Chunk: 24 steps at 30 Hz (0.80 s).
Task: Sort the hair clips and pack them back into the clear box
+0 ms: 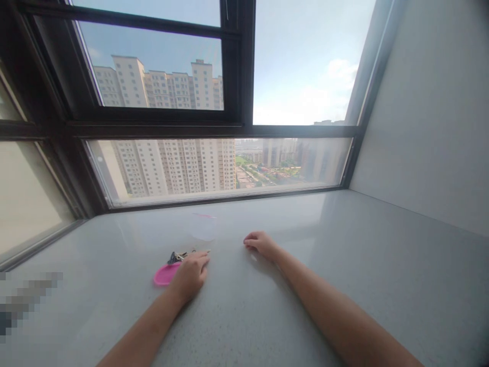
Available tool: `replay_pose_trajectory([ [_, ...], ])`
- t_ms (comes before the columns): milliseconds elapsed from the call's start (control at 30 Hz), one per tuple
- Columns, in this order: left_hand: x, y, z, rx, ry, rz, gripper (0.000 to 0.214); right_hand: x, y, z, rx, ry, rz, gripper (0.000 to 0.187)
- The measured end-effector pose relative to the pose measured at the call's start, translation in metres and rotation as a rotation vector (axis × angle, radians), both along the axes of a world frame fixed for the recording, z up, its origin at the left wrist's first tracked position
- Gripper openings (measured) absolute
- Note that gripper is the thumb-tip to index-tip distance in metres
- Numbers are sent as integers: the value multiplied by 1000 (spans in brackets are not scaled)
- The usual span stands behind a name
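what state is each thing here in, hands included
left hand: palm down, grip unclear
right hand: fingers curled, whether it holds anything unclear
pink oval thing: lying on the ledge, partly covered by the left hand
dark and metallic bunch: clustered at the pink oval's far edge
pink strip: lying toward the window, details too faint
upper left window: open or shut, cannot tell
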<state>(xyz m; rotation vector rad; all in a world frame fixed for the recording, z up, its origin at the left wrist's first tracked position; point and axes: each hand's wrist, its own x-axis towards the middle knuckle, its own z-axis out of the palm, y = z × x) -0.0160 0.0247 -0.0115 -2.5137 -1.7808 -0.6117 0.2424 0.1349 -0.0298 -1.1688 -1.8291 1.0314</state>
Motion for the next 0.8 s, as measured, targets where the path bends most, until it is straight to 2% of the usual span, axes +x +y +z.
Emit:
replay_pose_trajectory([
  [167,0,-1,1,12,36,28,35,25,-17,1,-33,70,-11,29],
  [467,-2,1,6,49,80,40,30,14,-24,2,38,-89,42,13],
  [800,-2,1,6,65,115,80,23,17,-21,-2,76,-172,67,13],
])
